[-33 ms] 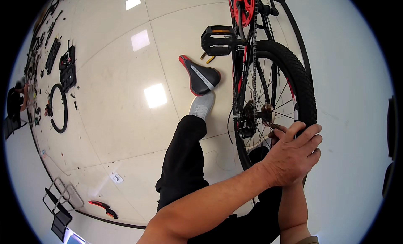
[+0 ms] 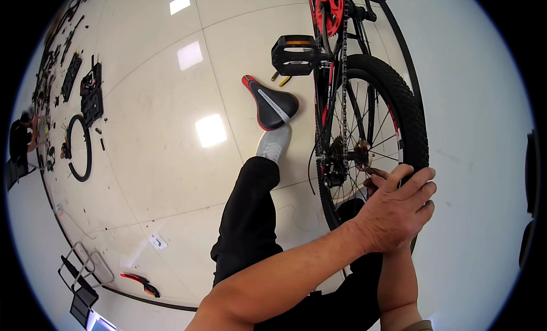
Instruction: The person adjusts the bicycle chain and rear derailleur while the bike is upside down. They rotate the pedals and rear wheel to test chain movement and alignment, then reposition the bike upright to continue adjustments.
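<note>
A bicycle's rear wheel [image 2: 419, 123] with a knobby black tyre stands at my right, its spokes and hub in view. My left hand [image 2: 393, 208] lies across the near part of this wheel, fingers curled over the tyre. Beneath it, my right hand [image 2: 371, 186] is largely hidden; only bent fingertips show beside the spokes, close to a thin dark piece I cannot identify. Left of the hub are the rear derailleur [image 2: 335, 174] and the chain [image 2: 345, 97], which runs up to a red chainring [image 2: 329, 12].
A black pedal [image 2: 293, 54] juts out left of the frame. On the tiled floor lie a red-and-black saddle [image 2: 270, 106] by my shoe, a red-and-black mudguard [image 2: 141, 283], a loose tyre [image 2: 80, 148] and toolboxes [image 2: 92, 97]. Another person [image 2: 21, 138] sits far left. A white wall rises at right.
</note>
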Tool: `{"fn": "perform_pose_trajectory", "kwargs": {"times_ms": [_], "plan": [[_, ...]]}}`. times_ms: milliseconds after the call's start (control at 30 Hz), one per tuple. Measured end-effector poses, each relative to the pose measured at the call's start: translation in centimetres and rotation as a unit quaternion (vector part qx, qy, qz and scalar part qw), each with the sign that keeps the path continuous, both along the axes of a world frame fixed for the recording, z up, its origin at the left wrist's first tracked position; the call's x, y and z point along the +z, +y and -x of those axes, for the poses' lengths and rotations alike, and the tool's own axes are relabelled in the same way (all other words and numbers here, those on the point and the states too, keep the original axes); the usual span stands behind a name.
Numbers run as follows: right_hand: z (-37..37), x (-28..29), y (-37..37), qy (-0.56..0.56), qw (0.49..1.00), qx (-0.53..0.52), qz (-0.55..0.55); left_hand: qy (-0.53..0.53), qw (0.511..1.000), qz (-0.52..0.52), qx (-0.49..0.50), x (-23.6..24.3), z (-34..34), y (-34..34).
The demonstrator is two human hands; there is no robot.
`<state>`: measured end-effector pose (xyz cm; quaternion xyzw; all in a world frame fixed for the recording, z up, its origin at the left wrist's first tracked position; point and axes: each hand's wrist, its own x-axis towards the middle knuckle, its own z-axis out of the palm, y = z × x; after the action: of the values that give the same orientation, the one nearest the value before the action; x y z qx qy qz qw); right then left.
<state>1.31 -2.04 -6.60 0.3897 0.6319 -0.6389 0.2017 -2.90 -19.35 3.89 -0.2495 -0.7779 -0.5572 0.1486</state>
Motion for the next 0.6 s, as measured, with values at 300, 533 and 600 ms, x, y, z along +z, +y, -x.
{"fn": "perform_pose_trajectory", "kwargs": {"times_ms": [300,533,600], "plan": [[-0.57,0.5,0.95,0.011,1.0,-0.015,-0.011,0.001,1.0,-0.01,-0.015,0.43,0.25,0.14],[-0.53,0.26,1.09,0.016,1.0,-0.012,-0.012,-0.001,1.0,-0.012,-0.019,0.78,0.39,0.07],[-0.54,0.29,1.12,0.017,1.0,-0.012,-0.015,0.001,1.0,-0.01,-0.026,0.81,0.48,-0.07]]}}
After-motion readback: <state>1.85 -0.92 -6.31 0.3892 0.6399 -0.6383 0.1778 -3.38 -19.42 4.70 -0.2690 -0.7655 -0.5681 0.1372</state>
